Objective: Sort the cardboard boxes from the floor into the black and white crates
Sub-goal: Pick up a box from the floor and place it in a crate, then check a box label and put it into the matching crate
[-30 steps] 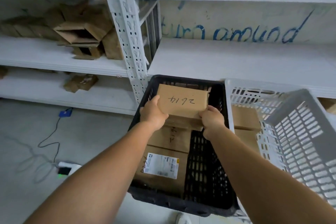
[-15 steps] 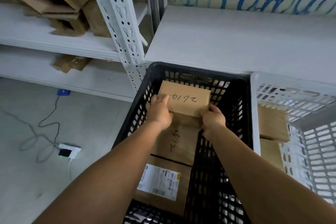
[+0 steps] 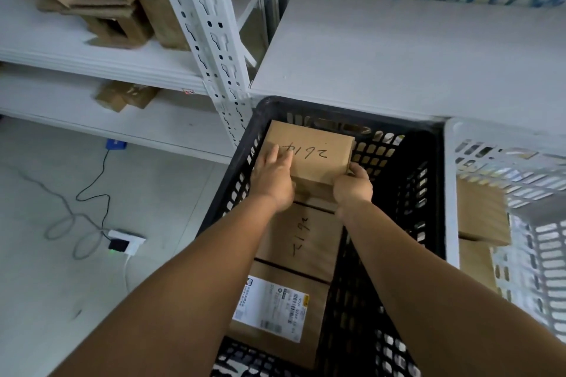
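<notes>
A small cardboard box (image 3: 318, 153) with handwritten digits sits at the far end inside the black crate (image 3: 425, 193). My left hand (image 3: 272, 177) rests on the box's left top with its fingers laid flat. My right hand (image 3: 352, 185) grips the box's near right corner. Below it in the black crate lie another marked box (image 3: 301, 236) and a box with a white shipping label (image 3: 284, 309). The white crate (image 3: 450, 193) stands to the right and holds two cardboard boxes (image 3: 481, 217).
White metal shelving (image 3: 398, 49) runs behind the crates, with an upright post (image 3: 208, 24). Open cardboard boxes (image 3: 92, 0) lie on the left shelves. On the grey floor at the left are a power adapter (image 3: 122, 243) and loose cables (image 3: 76, 202).
Both hands have lowered the small box deeper into the far end of the black crate. My left hand has flattened onto its top. The view has tilted downward and closer.
</notes>
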